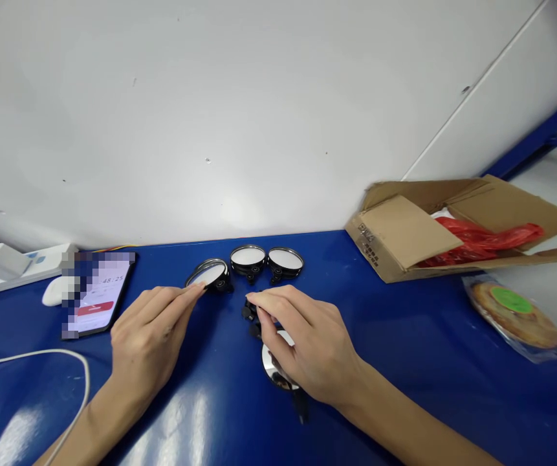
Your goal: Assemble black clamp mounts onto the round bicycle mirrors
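Observation:
Three small round mirrors with black backs stand near the wall: a left mirror (210,272), a middle mirror (248,257) and a right mirror (284,259). My left hand (152,333) pinches the near rim of the left mirror with its fingertips. My right hand (312,343) is closed, thumb and forefinger pressed on a small black clamp-like part (248,312), whose exact kind I cannot make out. Beneath that hand is another round mirror (273,369), partly hidden by the fingers, with a black piece (301,406) at its near side.
On the left of the blue table (210,401) are a phone (101,294), a white power strip (50,259) and a white cable (84,372). At right stand an open cardboard box (380,259) holding red plastic (482,243) and a wrapped round pastry (530,323).

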{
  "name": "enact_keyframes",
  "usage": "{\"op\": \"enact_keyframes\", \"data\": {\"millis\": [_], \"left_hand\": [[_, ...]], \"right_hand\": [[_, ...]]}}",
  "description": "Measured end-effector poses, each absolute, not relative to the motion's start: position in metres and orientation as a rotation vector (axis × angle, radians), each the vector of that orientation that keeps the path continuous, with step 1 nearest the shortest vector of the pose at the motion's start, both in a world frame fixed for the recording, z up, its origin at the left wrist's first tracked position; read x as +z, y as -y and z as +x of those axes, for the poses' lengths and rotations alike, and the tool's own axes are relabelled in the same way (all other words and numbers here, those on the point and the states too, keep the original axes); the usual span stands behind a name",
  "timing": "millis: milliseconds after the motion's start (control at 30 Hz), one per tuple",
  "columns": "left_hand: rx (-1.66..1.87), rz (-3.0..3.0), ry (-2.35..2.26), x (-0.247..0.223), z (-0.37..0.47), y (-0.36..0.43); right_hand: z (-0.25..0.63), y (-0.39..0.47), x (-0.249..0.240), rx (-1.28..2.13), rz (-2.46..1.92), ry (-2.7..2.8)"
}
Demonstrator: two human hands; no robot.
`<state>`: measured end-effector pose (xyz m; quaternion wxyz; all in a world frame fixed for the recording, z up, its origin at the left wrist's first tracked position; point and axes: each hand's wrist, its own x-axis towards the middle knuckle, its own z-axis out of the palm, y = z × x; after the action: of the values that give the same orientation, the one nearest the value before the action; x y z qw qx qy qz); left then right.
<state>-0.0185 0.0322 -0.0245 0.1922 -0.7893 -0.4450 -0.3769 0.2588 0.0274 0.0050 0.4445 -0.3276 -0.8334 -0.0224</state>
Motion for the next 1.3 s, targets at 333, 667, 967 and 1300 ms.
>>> {"op": "enact_keyframes", "data": {"millis": [333,667,967,1300], "left_hand": [[-1.035,-2.361,1.339,-0.03,-0.019,-0.038],[-1.022,-2.424,1.351,-0.026,-0.019,-0.04],[-1.018,-2.421,1.372,-0.026,-0.019,-0.04],[-1.087,-2.337,1.676,-0.021,-0.012,-0.041]], "right_hand": [[0.26,-0.026,0.007,-0.023,-0.825,2.094],[0.26,-0.026,0.006,-0.014,-0.847,2.103],[0.26,-0.026,0.004,0.204,-0.975,2.194],[0.256,-0.022,0.006,0.306,-0.996,2.485]]}}
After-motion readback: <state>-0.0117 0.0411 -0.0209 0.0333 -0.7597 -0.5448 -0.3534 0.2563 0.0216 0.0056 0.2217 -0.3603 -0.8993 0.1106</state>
